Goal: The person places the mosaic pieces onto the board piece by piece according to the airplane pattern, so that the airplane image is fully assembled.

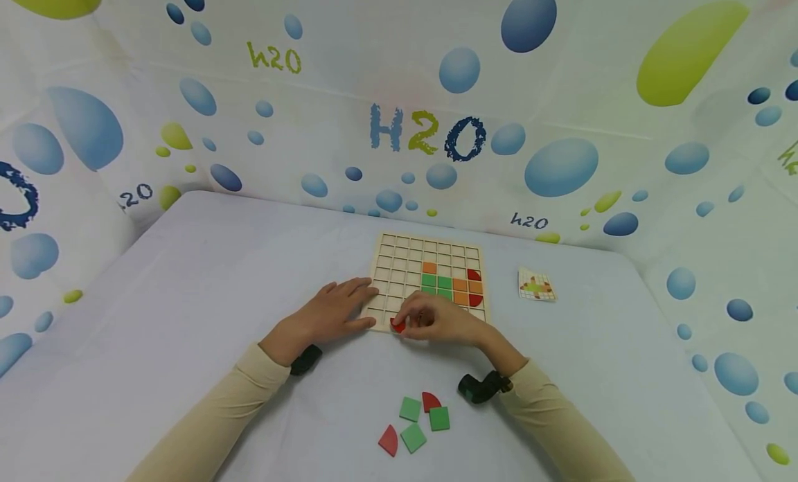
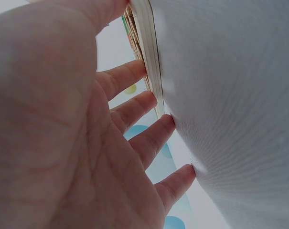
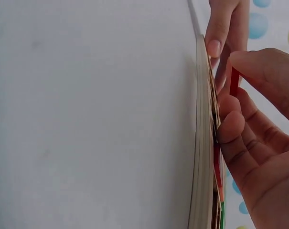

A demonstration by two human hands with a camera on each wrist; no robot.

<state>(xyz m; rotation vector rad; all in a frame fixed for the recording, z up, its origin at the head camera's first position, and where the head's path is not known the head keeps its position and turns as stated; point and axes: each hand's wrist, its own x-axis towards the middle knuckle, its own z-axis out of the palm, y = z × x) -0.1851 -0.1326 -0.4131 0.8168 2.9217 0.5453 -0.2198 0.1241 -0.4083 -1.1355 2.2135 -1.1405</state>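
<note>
A wooden grid board [image 1: 389, 267] lies flat on the white table, with orange [image 1: 429, 268], green [image 1: 429, 280] and red [image 1: 476, 300] pieces set in its right part. Between thumb and fingertips, my right hand [image 1: 439, 319] pinches a red quarter-circle piece [image 1: 397, 325] over the board's near edge. In the right wrist view the same red piece [image 3: 234, 82] shows edge-on, just above the board. My left hand [image 1: 333, 309] rests at the board's left edge with its fingers spread and extended; some fingertips touch the board's side [image 2: 151, 52] in the left wrist view.
Nearer the body lie several loose green squares [image 1: 413, 438] and two red quarter-circles [image 1: 388, 440]. A small pattern card [image 1: 536, 285] is right of the board. Behind the table hangs a white cloth [image 1: 337, 73] printed with blue and green drops.
</note>
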